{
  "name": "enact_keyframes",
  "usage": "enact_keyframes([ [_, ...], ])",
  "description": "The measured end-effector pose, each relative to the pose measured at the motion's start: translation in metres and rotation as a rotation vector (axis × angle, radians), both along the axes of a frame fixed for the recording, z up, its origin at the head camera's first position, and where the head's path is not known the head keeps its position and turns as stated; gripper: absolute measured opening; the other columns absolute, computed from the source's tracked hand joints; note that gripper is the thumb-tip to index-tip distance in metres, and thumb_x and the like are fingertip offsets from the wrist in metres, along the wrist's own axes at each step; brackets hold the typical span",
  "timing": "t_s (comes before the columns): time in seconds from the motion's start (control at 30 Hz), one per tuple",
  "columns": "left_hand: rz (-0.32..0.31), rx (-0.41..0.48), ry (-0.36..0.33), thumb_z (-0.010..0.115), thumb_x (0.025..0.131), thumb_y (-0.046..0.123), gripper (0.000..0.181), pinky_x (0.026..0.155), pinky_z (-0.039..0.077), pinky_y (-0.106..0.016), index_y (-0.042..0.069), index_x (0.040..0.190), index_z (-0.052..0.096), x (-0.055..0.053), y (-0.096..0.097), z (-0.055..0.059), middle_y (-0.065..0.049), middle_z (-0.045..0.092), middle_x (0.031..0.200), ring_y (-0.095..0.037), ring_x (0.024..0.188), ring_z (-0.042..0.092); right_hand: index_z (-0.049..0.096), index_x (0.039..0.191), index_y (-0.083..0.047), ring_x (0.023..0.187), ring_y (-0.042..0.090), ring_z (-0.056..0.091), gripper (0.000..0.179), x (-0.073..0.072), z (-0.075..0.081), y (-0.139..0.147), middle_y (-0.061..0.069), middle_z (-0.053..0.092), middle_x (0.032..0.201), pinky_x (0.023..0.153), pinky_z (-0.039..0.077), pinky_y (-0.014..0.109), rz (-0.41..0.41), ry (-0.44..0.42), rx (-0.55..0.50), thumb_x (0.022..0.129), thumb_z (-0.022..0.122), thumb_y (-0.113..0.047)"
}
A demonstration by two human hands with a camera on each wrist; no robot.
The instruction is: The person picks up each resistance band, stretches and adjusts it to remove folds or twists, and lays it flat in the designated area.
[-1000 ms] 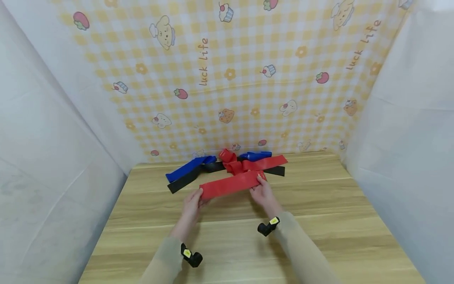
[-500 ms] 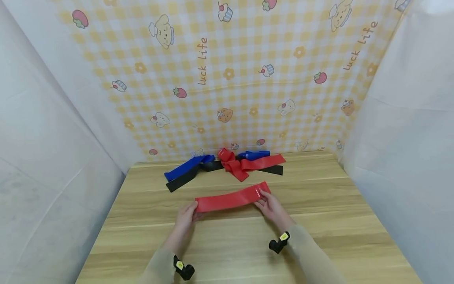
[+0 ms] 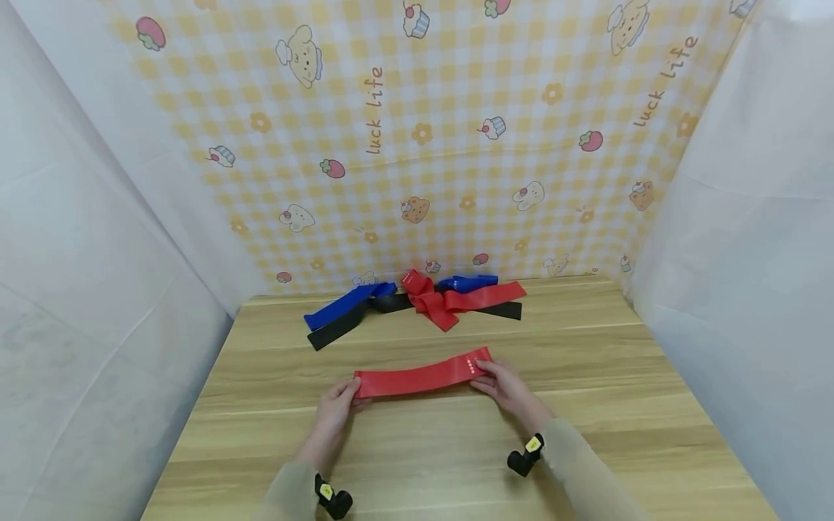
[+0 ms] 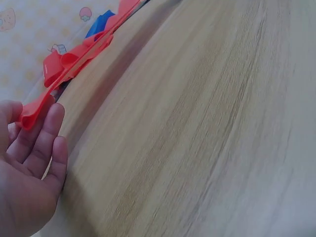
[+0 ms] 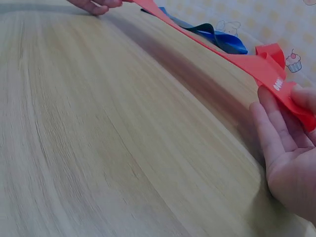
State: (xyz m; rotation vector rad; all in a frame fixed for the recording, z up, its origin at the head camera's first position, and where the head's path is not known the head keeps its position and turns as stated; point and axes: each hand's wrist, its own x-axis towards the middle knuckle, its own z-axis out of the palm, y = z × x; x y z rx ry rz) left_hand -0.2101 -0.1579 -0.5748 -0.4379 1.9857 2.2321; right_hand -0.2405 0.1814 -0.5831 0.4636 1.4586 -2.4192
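A flat red resistance band with small white print near its right end stretches between my two hands, held above the wooden table. My left hand pinches its left end between thumb and fingers; the left wrist view shows the band's folded end in that grip. At the other end, my right hand pinches the band beside the print, thumb on top and fingers underneath, as the right wrist view shows. A shadow under the band in both wrist views shows it is off the tabletop.
Along the back of the table lies a loose pile: another red band, a black band, a blue band and a bunched blue piece. Behind it hangs a checked cloth; white sheets flank both sides.
Both hands have drawn the red band from the pile toward the table's front, slightly apart from each other. The pile's other bands stay where they were.
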Motion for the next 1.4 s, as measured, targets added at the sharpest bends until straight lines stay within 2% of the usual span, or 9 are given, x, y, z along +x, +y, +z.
enact_keyframes([
  [0.13, 0.022, -0.054, -0.022, 0.063, 0.096, 0.022, 0.040, 0.065, 0.055, -0.027, -0.012, 0.116, 0.061, -0.003, -0.004, -0.002, -0.009, 0.071, 0.080, -0.014, 0.068, 0.068, 0.049, 0.115, 0.007, 0.080, 0.020, 0.068, 0.025, -0.001, -0.001, 0.006, 0.014, 0.065, 0.100, 0.082, 0.055, 0.040, 0.055, -0.001, 0.083, 0.097, 0.057, -0.007],
  [0.33, -0.021, -0.135, -0.009, 0.061, 0.097, 0.025, 0.041, 0.062, 0.054, -0.026, -0.010, 0.119, 0.061, -0.004, -0.011, -0.006, -0.011, 0.071, 0.078, -0.015, 0.068, 0.067, 0.047, 0.119, 0.011, 0.075, 0.018, 0.067, 0.032, 0.000, -0.002, 0.011, 0.016, 0.064, 0.097, 0.079, 0.056, 0.038, 0.120, -0.001, 0.153, 0.096, 0.059, -0.008],
  [0.37, -0.032, -0.133, -0.004, 0.059, 0.098, 0.024, 0.041, 0.062, 0.055, -0.026, -0.011, 0.120, 0.060, -0.002, -0.011, -0.003, -0.012, 0.071, 0.077, -0.016, 0.068, 0.067, 0.047, 0.119, 0.011, 0.074, 0.018, 0.067, 0.032, 0.001, -0.002, 0.011, 0.015, 0.065, 0.096, 0.078, 0.057, 0.037, 0.127, 0.001, 0.154, 0.096, 0.059, -0.008],
  [0.5, -0.050, -0.115, -0.001, 0.054, 0.100, 0.019, 0.039, 0.062, 0.055, -0.027, -0.013, 0.123, 0.057, -0.001, -0.014, -0.005, -0.012, 0.069, 0.075, -0.016, 0.066, 0.066, 0.048, 0.116, 0.011, 0.069, 0.016, 0.065, 0.030, 0.002, -0.002, 0.009, 0.013, 0.066, 0.089, 0.073, 0.058, 0.036, 0.135, 0.004, 0.167, 0.095, 0.060, -0.007],
  [0.67, -0.084, -0.096, -0.006, 0.049, 0.103, 0.015, 0.034, 0.060, 0.055, -0.027, -0.015, 0.114, 0.058, -0.001, -0.016, -0.009, -0.012, 0.066, 0.073, -0.017, 0.066, 0.064, 0.049, 0.114, 0.011, 0.064, 0.016, 0.064, 0.028, 0.003, -0.003, 0.009, 0.011, 0.067, 0.084, 0.068, 0.058, 0.034, 0.134, 0.011, 0.185, 0.095, 0.059, -0.007],
  [0.83, -0.109, -0.124, 0.003, 0.049, 0.103, 0.017, 0.035, 0.062, 0.055, -0.028, -0.014, 0.114, 0.059, -0.001, -0.018, -0.010, -0.012, 0.066, 0.077, -0.018, 0.068, 0.063, 0.048, 0.114, 0.010, 0.062, 0.015, 0.063, 0.026, 0.003, -0.004, 0.007, 0.011, 0.067, 0.084, 0.067, 0.058, 0.034, 0.121, 0.010, 0.196, 0.097, 0.057, -0.009],
  [1.13, -0.092, -0.157, 0.029, 0.052, 0.101, 0.017, 0.032, 0.060, 0.056, -0.028, -0.013, 0.109, 0.062, -0.002, -0.020, -0.015, -0.011, 0.066, 0.077, -0.017, 0.065, 0.063, 0.049, 0.115, 0.006, 0.058, 0.013, 0.061, 0.028, 0.003, -0.003, 0.008, 0.009, 0.066, 0.082, 0.067, 0.058, 0.035, 0.122, -0.007, 0.220, 0.099, 0.055, -0.016],
  [1.4, -0.056, -0.129, -0.001, 0.060, 0.097, 0.015, 0.032, 0.057, 0.056, -0.028, -0.013, 0.111, 0.062, -0.004, -0.019, -0.017, -0.011, 0.067, 0.075, -0.015, 0.062, 0.063, 0.042, 0.132, 0.012, 0.057, 0.016, 0.062, 0.044, 0.002, 0.001, 0.014, 0.011, 0.066, 0.083, 0.060, 0.058, 0.034, 0.162, 0.004, 0.339, 0.097, 0.056, -0.009],
])
